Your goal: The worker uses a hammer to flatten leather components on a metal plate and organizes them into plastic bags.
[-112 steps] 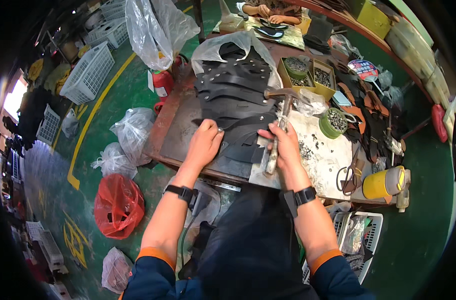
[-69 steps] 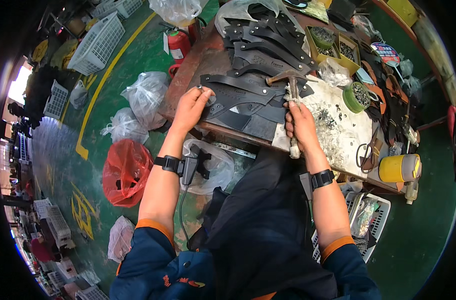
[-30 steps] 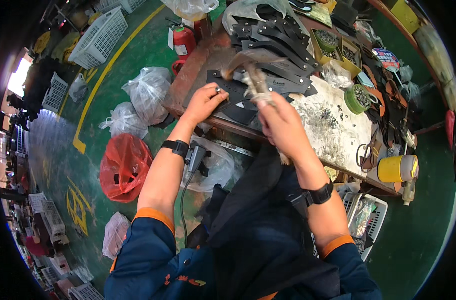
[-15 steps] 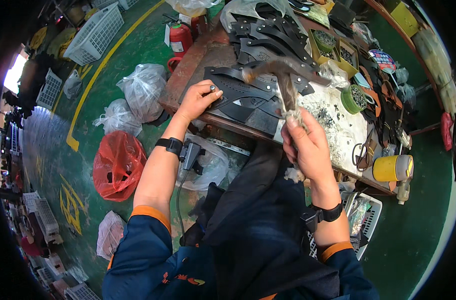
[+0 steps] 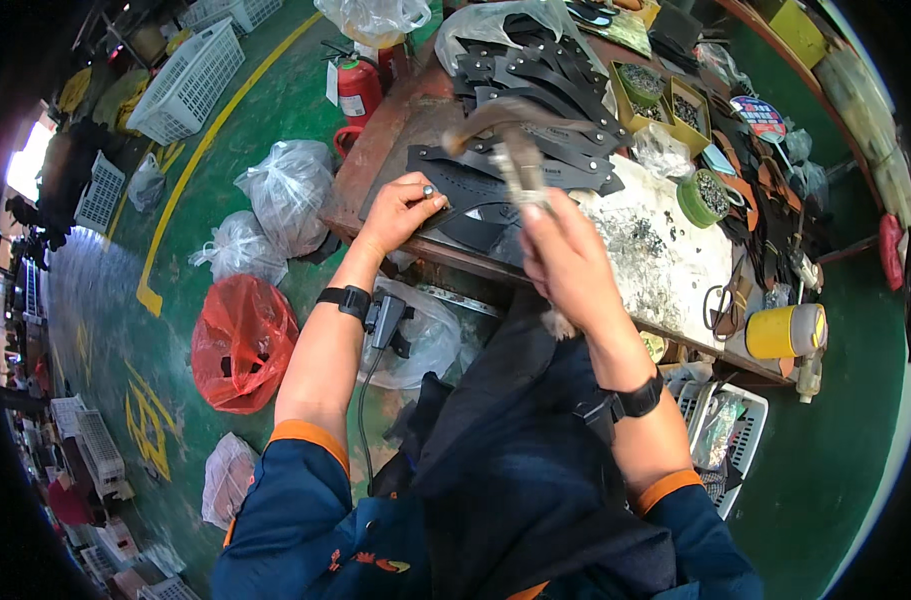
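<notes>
My left hand (image 5: 399, 212) rests at the left edge of the bench, its fingers closed round a small metal punch (image 5: 428, 190) whose round top shows above the thumb. Under and beside it lies a flat black leather piece (image 5: 465, 180) with stitch holes and a cut-out. My right hand (image 5: 575, 262) grips a hammer (image 5: 521, 165) by its pale, wrapped handle. The hammer's head is smeared by motion and hangs over the leather, right of the punch and apart from it. The punch's lower end is hidden by my left hand.
Behind are stacked black leather straps (image 5: 545, 75) with metal studs. Boxes of small rivets (image 5: 687, 108), a green tub (image 5: 703, 197), scissors (image 5: 717, 308) and a yellow container (image 5: 775, 332) stand right. A fire extinguisher (image 5: 358, 90) and a red bag (image 5: 241, 340) are left.
My right hand has swung the hammer left, bringing its head nearer my left hand. The left hand stays at the bench edge with the punch, barely shifted.
</notes>
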Action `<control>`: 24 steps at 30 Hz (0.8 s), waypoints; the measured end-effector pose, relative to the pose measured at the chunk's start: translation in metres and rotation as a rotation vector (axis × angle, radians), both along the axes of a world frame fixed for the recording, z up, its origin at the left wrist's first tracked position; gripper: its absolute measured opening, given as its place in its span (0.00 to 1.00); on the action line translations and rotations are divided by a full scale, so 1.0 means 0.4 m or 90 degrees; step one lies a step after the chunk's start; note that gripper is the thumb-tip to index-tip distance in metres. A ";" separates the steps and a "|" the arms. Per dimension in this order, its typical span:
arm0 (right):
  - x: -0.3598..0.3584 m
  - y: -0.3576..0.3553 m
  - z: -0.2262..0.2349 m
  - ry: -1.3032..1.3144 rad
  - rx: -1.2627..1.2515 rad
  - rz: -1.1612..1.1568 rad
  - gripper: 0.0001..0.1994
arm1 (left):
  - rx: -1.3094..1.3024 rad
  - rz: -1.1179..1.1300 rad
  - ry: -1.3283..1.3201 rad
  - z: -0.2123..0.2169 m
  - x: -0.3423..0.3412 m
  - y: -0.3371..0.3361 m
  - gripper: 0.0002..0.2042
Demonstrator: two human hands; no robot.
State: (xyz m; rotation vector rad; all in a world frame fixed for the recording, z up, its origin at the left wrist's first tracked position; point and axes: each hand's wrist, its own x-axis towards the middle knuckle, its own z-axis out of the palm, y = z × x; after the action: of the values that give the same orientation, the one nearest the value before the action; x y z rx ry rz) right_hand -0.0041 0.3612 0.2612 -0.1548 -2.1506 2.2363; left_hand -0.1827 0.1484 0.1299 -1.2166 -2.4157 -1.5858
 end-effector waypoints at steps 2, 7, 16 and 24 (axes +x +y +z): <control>0.066 0.028 0.018 0.030 -0.178 -0.005 0.10 | 0.026 0.024 -0.004 0.004 0.004 0.006 0.08; 0.194 0.114 -0.050 -0.033 -0.118 -0.118 0.08 | -0.059 0.062 0.171 0.023 0.033 0.051 0.10; 0.315 0.158 -0.146 -0.164 -0.099 -0.182 0.12 | -0.170 -0.059 0.128 0.057 0.005 0.010 0.12; 0.299 0.137 -0.186 -0.173 -0.077 -0.152 0.10 | -0.156 -0.067 0.088 0.056 0.017 -0.030 0.12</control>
State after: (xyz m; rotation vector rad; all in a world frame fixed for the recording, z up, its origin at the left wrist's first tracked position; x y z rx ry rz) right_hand 0.1155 0.4159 0.1868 -0.7177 -1.9805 2.3142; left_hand -0.1760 0.1365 0.1523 -1.4597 -2.5513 -1.2067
